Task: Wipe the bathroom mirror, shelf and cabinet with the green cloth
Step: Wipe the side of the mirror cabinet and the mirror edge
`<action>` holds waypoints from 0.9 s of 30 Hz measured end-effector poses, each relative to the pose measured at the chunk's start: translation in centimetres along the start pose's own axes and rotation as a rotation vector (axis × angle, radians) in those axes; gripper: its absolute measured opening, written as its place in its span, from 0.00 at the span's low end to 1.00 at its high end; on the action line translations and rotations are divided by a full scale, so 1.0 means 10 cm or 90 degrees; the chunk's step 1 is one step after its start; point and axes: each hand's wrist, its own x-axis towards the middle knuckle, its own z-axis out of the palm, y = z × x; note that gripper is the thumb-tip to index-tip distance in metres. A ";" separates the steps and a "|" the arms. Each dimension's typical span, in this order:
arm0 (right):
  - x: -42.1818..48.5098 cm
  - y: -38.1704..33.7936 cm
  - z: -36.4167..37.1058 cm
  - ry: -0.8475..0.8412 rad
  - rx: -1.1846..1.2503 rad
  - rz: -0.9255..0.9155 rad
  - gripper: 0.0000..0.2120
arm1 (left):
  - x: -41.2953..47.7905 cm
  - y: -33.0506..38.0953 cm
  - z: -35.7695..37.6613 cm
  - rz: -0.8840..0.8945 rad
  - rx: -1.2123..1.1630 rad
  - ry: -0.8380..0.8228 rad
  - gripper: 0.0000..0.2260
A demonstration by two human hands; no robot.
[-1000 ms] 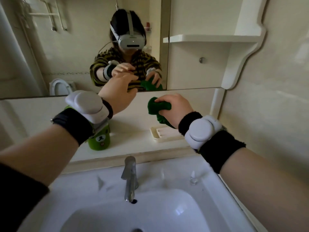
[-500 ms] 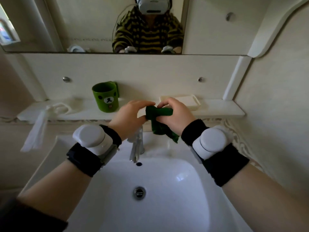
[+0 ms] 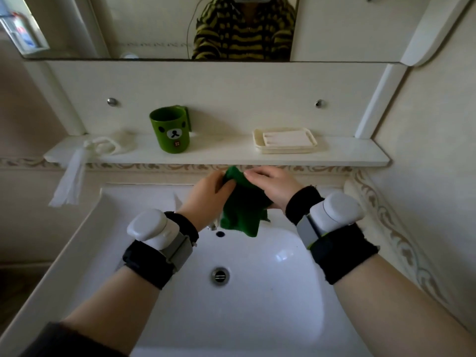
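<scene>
Green cloth [image 3: 242, 210] bunched between both hands above back of sink [image 3: 257, 292], just below shelf [image 3: 231, 154], hiding most of tap. Left hand [image 3: 206, 195] grasps cloth's left side; right hand [image 3: 273, 188] grasps top right. On shelf: green bear cup [image 3: 171, 132], soap dish [image 3: 284, 140], white plastic bag [image 3: 77, 171] hanging off left end. Mirror [image 3: 144, 29] above.

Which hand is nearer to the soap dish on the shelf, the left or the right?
Right. The right hand is just below the soap dish; the left hand is farther to its left. Both hold the green cloth.
</scene>
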 end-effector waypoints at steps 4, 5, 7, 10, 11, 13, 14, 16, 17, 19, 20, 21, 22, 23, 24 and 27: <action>-0.02 0.08 0.02 -0.027 -0.018 0.028 0.22 | -0.04 -0.03 0.10 -0.070 -0.041 0.033 0.13; -0.02 0.10 0.02 -0.035 -0.029 0.038 0.24 | -0.05 -0.04 0.12 -0.088 -0.053 0.037 0.13; -0.01 0.17 0.02 -0.027 -0.023 0.059 0.27 | -0.06 -0.04 0.16 -0.122 -0.089 0.044 0.13; 0.01 0.23 0.01 0.009 -0.022 0.051 0.21 | -0.08 -0.04 0.19 -0.180 -0.210 0.062 0.13; 0.01 0.24 0.01 0.019 -0.044 0.046 0.17 | -0.09 -0.03 0.19 -0.196 -0.253 0.067 0.13; 0.01 0.27 0.01 0.031 -0.075 0.056 0.15 | -0.11 -0.02 0.20 -0.226 -0.336 0.075 0.13; 0.01 0.28 0.01 0.028 -0.080 0.069 0.16 | -0.11 -0.02 0.21 -0.247 -0.386 0.075 0.13; 0.00 0.33 0.03 0.019 -0.081 0.095 0.19 | -0.12 -0.01 0.20 -0.300 -0.490 0.059 0.13; 0.00 0.37 0.04 0.017 -0.075 0.102 0.20 | -0.12 -0.01 0.20 -0.318 -0.528 0.042 0.13; 0.01 0.42 0.07 0.001 -0.012 0.096 0.18 | -0.13 -0.02 0.19 -0.315 -0.557 0.007 0.15; 0.01 0.44 0.09 -0.009 0.043 0.088 0.16 | -0.13 -0.02 0.19 -0.305 -0.560 -0.005 0.16; 0.02 0.45 0.10 -0.015 0.095 0.082 0.15 | -0.13 -0.02 0.18 -0.298 -0.563 -0.014 0.18; 0.02 0.46 0.10 -0.017 0.135 0.078 0.13 | -0.13 -0.02 0.18 -0.291 -0.569 -0.022 0.19; 0.02 0.46 0.09 -0.016 0.166 0.077 0.12 | -0.13 -0.03 0.17 -0.284 -0.575 -0.029 0.20; 0.03 0.46 0.08 -0.015 0.192 0.081 0.12 | -0.13 -0.04 0.16 -0.277 -0.582 -0.036 0.19; 0.02 0.43 0.05 -0.022 0.231 0.099 0.17 | -0.13 -0.07 0.12 -0.265 -0.614 -0.060 0.17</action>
